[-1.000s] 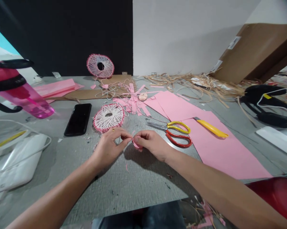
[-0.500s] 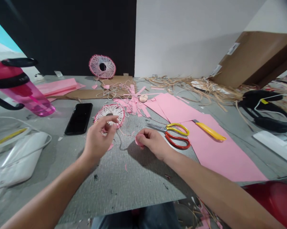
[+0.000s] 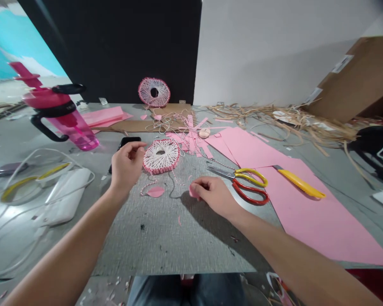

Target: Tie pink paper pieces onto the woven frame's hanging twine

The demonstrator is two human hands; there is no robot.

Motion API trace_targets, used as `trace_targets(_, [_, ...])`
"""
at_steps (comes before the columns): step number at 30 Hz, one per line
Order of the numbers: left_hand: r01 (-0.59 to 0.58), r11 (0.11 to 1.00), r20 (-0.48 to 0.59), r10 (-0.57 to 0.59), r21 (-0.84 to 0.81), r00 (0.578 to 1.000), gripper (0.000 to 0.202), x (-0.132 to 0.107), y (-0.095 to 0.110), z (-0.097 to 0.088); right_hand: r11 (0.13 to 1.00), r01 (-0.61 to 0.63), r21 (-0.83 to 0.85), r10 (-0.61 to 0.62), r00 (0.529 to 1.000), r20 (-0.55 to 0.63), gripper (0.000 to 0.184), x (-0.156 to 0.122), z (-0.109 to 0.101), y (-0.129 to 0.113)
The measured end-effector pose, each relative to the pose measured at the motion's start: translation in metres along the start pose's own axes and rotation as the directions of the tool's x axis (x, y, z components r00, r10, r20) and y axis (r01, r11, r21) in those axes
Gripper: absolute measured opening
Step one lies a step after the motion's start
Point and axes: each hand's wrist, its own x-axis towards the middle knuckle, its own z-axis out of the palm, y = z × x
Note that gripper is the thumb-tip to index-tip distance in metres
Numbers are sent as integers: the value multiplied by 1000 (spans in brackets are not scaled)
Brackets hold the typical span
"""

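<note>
My right hand (image 3: pixel 213 193) pinches a small pink paper disc (image 3: pixel 192 192) between thumb and fingers, just above the grey tabletop. At the left edge of a ring wound with white string (image 3: pixel 161 158), its rim pink, is my left hand (image 3: pixel 127 163). Its fingers are loosely curled and apart, with nothing seen between them; whether they touch the ring I cannot tell. A pink paper oval (image 3: pixel 156 192) lies in front of the ring, a twisted string (image 3: pixel 146 185) beside it. Scissors with yellow and red handles (image 3: pixel 250 182) lie right of my right hand.
Pink paper sheets (image 3: pixel 319 221) with a yellow cutter (image 3: pixel 301 183) cover the right side. Behind lie paper strips (image 3: pixel 191 138), dry fibres (image 3: pixel 258 117) and a second ring (image 3: pixel 161 100). At left stand a pink bottle (image 3: pixel 80 131), a phone (image 3: pixel 130 139) and a white device with cables (image 3: pixel 67 197).
The view has turned left. My left hand has drawn back from over the ring to its left side, uncovering the pink oval. The right hand still pinches the disc.
</note>
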Motion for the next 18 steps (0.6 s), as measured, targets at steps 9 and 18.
trace_targets(9, [8, 991, 74, -18, 132, 997, 20, 4, -5, -4, 937, 113, -331, -210, 938, -276, 35, 7, -30, 4])
trace_targets(18, [70, 950, 85, -100, 304, 991, 16, 13, -20, -13, 933, 126, -338, -235, 923, -305, 18, 13, -30, 13])
